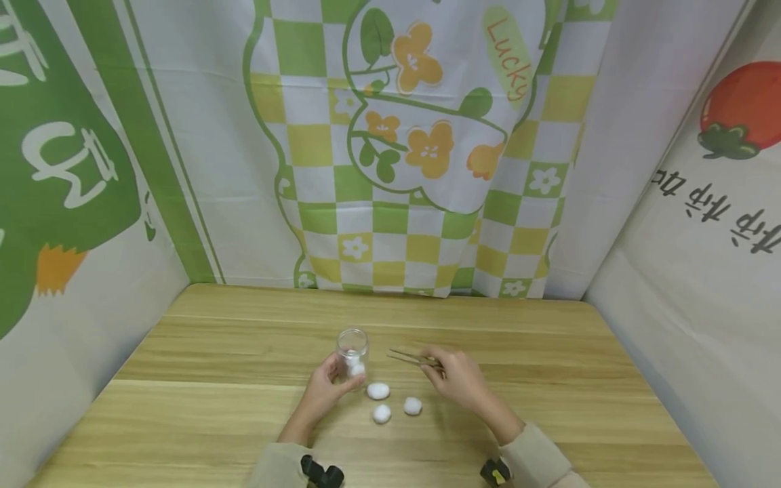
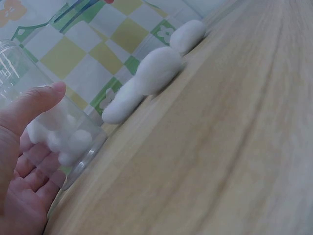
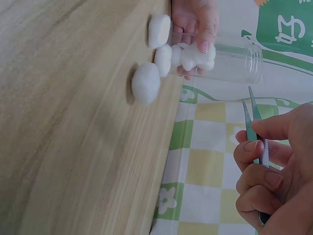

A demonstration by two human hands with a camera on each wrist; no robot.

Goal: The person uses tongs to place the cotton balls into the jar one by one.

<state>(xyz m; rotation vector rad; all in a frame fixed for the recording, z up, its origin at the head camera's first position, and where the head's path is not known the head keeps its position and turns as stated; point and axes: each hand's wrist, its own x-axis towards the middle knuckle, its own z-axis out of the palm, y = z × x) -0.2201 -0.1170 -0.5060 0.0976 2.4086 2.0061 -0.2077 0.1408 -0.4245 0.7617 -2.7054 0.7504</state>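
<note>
My left hand point(image 1: 326, 388) grips a clear jar point(image 1: 353, 341) that stands upright on the table, thumb on one side and fingers round the other. Several white cotton balls point(image 2: 68, 139) lie in the jar's lower part. My right hand point(image 1: 457, 377) pinches a pair of metal tweezers point(image 1: 415, 358). Their tips are spread with nothing between them and point left toward the jar, apart from it. On the table between the hands lie three more: an oval cotton ball point(image 1: 378, 391) close to the jar, a cotton ball point(image 1: 382, 414) nearer me, and another cotton ball point(image 1: 413, 406) to the right.
The wooden table point(image 1: 549, 379) ends at the back against a checked green and yellow curtain point(image 1: 390, 224). Printed cloth walls point(image 1: 683, 285) rise at the left and right. Dark wrist cameras point(image 1: 322, 472) sit at both sleeves.
</note>
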